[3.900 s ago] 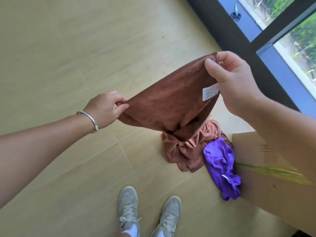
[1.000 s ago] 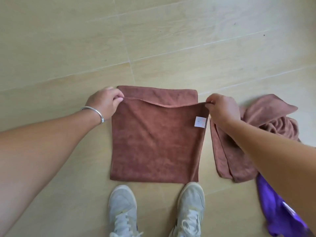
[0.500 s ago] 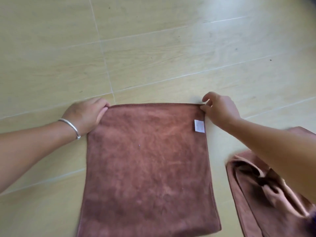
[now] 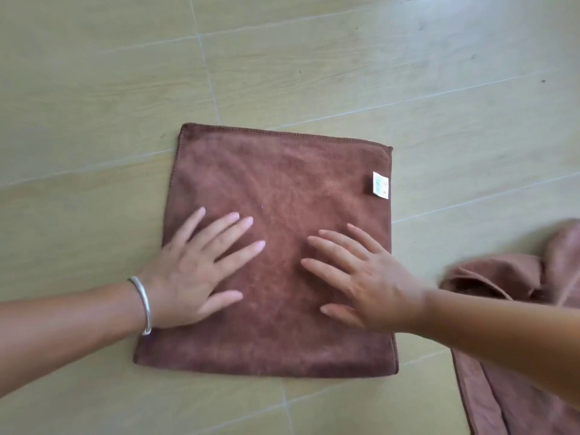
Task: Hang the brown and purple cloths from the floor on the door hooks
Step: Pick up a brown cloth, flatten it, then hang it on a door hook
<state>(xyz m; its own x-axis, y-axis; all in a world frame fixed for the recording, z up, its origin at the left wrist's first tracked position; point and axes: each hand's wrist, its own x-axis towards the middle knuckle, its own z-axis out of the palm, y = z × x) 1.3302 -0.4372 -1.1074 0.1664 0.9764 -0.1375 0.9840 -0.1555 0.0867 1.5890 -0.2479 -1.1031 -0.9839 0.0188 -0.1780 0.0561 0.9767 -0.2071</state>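
A brown cloth (image 4: pixel 282 171), folded into a flat square with a small white label near its right edge, lies on the tiled floor. My left hand (image 4: pixel 201 271), with a silver bracelet on the wrist, rests flat on the cloth's lower left part, fingers spread. My right hand (image 4: pixel 361 277) lies flat on its lower right part, fingers apart. Neither hand grips anything. A second brown cloth (image 4: pixel 514 277) lies crumpled at the right edge, partly behind my right forearm. The purple cloth and the door hooks are out of view.
Pale wood-look floor tiles (image 4: pixel 314 58) with thin grout lines surround the cloth on every side.
Both hands have let go of the cloth's top corners and now lie flat on its lower half. The view has moved closer to the floor.
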